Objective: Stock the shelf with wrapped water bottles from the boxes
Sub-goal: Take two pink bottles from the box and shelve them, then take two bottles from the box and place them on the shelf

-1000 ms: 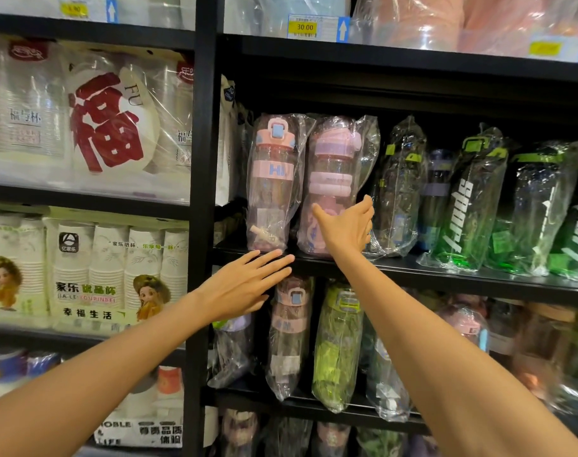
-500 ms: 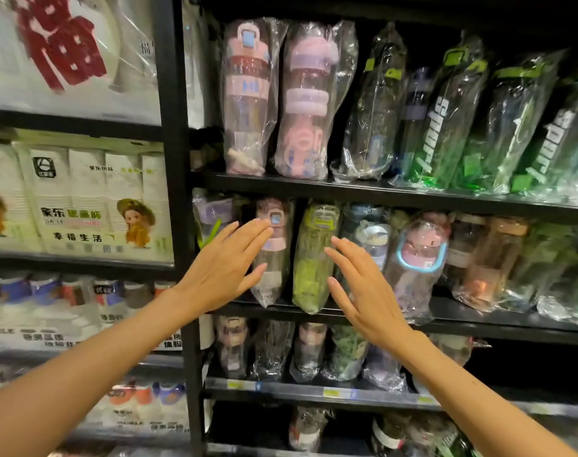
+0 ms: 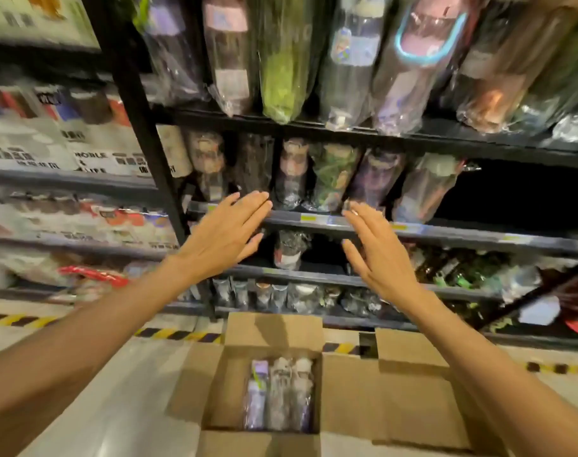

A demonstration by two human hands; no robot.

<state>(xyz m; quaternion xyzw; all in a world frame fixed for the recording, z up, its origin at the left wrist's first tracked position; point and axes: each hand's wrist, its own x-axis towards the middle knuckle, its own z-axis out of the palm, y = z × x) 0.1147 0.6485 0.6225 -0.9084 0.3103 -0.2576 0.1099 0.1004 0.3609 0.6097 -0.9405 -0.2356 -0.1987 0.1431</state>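
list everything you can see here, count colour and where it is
open cardboard box: one, brown, on the floor below the hands
wrapped bottles in the box: about three, purple and whitish, lying side by side
upper shelf bottles: a row, green, pink, clear and orange-brown, in clear wrap
middle shelf bottles: about seven, dark, green and purple tones, left part of the shelf; right part looks dark and bare
lower shelf bottles: count unclear, blurred
black shelf frame: one upright post, left of the bottles
packaged goods: several, white, red and blue, left bay, blurred
striped floor tape: yellow and black, along the shelf base
left hand: open, empty
right hand: open, empty
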